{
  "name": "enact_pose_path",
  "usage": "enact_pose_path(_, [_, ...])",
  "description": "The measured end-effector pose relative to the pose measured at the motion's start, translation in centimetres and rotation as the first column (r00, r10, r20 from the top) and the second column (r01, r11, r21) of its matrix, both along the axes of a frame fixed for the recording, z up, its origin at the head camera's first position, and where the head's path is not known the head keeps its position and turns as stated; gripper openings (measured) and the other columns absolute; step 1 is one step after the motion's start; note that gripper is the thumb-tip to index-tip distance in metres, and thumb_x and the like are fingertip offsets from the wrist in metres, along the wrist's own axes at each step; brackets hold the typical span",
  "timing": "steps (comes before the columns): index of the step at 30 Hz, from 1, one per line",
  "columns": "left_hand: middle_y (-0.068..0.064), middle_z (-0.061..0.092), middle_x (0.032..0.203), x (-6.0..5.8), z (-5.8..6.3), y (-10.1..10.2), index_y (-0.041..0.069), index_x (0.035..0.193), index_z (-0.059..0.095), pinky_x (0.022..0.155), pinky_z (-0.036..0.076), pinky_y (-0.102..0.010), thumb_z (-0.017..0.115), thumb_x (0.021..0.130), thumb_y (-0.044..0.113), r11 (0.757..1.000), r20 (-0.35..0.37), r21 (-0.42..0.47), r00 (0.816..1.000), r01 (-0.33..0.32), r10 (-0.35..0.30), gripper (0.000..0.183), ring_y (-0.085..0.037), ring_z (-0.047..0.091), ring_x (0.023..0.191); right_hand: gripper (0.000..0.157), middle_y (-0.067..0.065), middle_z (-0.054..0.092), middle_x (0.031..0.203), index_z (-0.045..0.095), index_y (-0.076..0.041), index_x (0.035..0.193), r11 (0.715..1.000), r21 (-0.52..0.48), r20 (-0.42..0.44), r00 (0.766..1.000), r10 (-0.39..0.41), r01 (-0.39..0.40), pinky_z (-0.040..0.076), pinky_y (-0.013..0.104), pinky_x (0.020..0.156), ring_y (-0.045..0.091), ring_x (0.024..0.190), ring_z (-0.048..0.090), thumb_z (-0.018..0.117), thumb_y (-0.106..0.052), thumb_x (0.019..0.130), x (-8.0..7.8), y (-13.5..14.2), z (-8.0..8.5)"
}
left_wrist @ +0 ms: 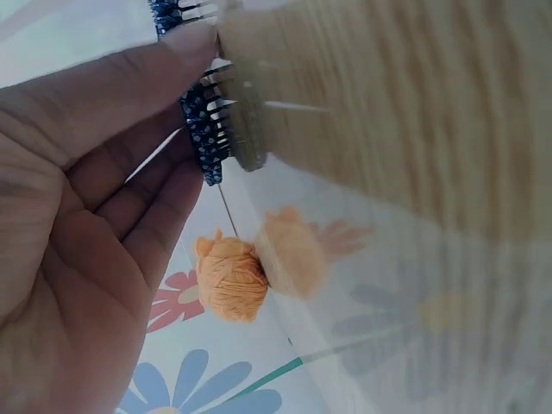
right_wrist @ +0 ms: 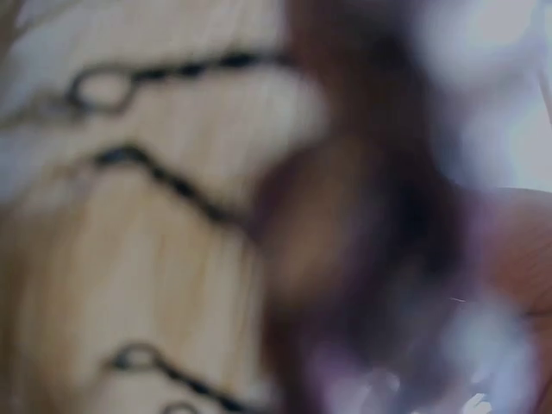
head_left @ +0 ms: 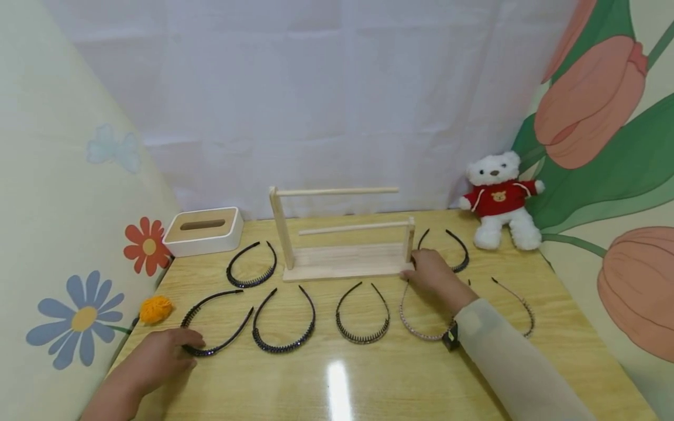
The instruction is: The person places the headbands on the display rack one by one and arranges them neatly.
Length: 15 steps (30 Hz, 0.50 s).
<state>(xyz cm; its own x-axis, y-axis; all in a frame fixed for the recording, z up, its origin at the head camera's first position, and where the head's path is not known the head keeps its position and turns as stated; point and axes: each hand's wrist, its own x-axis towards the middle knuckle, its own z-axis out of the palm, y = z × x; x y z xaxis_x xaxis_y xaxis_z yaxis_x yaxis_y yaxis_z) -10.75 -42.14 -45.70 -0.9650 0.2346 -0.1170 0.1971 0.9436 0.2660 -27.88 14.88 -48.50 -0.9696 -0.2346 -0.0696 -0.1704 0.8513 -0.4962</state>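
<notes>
At the left, my left hand pinches the curved, beaded part of a dark toothed headband. The left wrist view shows the thumb on one side of its dark speckled band and fingers on the other. A pale wooden rack with two horizontal rods stands at the back middle. My right hand grips the rack's right end at the foot of the short post, thumb at the base's front edge; some fingers are hidden. Under the right forearm lies a pink beaded headband, partly covered. The right wrist view is mostly blurred.
More headbands lie around the rack: a dark one left, a dark one and a brown one in front, a black one and a pale one right. Orange yarn, a tissue box and a teddy bear stand near the walls.
</notes>
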Motion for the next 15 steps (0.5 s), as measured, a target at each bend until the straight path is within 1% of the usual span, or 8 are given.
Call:
enact_pose_path(4, [0.002, 0.081, 0.103, -0.1, -0.1, -0.1, 0.022, 0.093, 0.084, 0.09, 0.063, -0.052, 0.089, 0.083, 0.0, 1.0, -0.038, -0.022, 0.999, 0.017, -0.018, 0.025, -0.027, 0.076, 0.098, 0.04, 0.023, 0.076, 0.12, 0.073, 0.003, 0.123, 1.0, 0.008, -0.01, 1.0, 0.001, 0.0, 0.06, 0.053, 0.102, 0.038, 0.113, 0.073, 0.08, -0.03, 0.102, -0.1, 0.0, 0.0])
enact_pose_path(6, [0.005, 0.08, 0.099, -0.1, -0.1, 0.1, 0.023, 0.09, 0.083, 0.088, 0.064, -0.049, 0.088, 0.084, -0.002, 1.0, -0.041, -0.028, 0.999, 0.009, -0.01, 0.026, -0.023, 0.075, 0.094, 0.04, 0.023, 0.076, 0.119, 0.073, 0.003, 0.122, 1.0, 0.016, -0.015, 1.0, 0.002, -0.002, 0.06, 0.053, 0.101, 0.038, 0.113, 0.073, 0.08, -0.03, 0.102, 0.0, -0.1, -0.1])
enact_pose_path(8, [0.005, 0.08, 0.097, 0.0, 0.1, 0.4, 0.021, 0.091, 0.084, 0.088, 0.064, -0.049, 0.086, 0.086, -0.002, 1.0, -0.026, -0.023, 1.0, -0.004, 0.003, 0.024, -0.023, 0.075, 0.094, 0.039, 0.023, 0.076, 0.118, 0.073, 0.004, 0.122, 1.0, 0.021, -0.014, 1.0, 0.005, -0.005, 0.06, 0.053, 0.101, 0.038, 0.112, 0.073, 0.08, -0.029, 0.102, 0.0, -0.2, -0.1])
enact_pose_path(10, [0.003, 0.08, 0.099, 0.1, 0.5, 0.7, 0.018, 0.095, 0.084, 0.089, 0.064, -0.052, 0.086, 0.088, 0.0, 1.0, 0.004, -0.008, 1.0, -0.014, 0.014, 0.019, -0.025, 0.075, 0.095, 0.04, 0.022, 0.076, 0.118, 0.072, 0.004, 0.122, 1.0, 0.021, -0.013, 1.0, 0.008, -0.008, 0.06, 0.052, 0.101, 0.037, 0.111, 0.073, 0.08, -0.029, 0.102, 0.0, -0.2, 0.0])
enact_pose_path(12, [0.001, 0.081, 0.103, 0.1, 1.3, 1.1, 0.016, 0.1, 0.084, 0.09, 0.063, -0.055, 0.086, 0.091, 0.004, 1.0, 0.016, 0.01, 1.0, -0.023, 0.023, 0.015, -0.026, 0.075, 0.097, 0.04, 0.022, 0.076, 0.119, 0.072, 0.004, 0.124, 1.0, 0.017, -0.01, 1.0, 0.008, -0.008, 0.06, 0.052, 0.101, 0.037, 0.112, 0.073, 0.079, -0.029, 0.102, 0.0, -0.2, 0.0])
enact_pose_path(15, [0.003, 0.079, 0.106, 0.2, 2.8, 1.9, 0.016, 0.106, 0.082, 0.088, 0.064, -0.052, 0.083, 0.096, 0.012, 0.997, 0.004, 0.061, 0.999, -0.039, 0.039, 0.011, -0.018, 0.072, 0.095, 0.041, 0.023, 0.075, 0.121, 0.071, 0.005, 0.125, 1.0, 0.02, -0.014, 1.0, 0.004, -0.003, 0.06, 0.053, 0.102, 0.038, 0.114, 0.072, 0.079, -0.029, 0.103, 0.1, -0.1, 0.0])
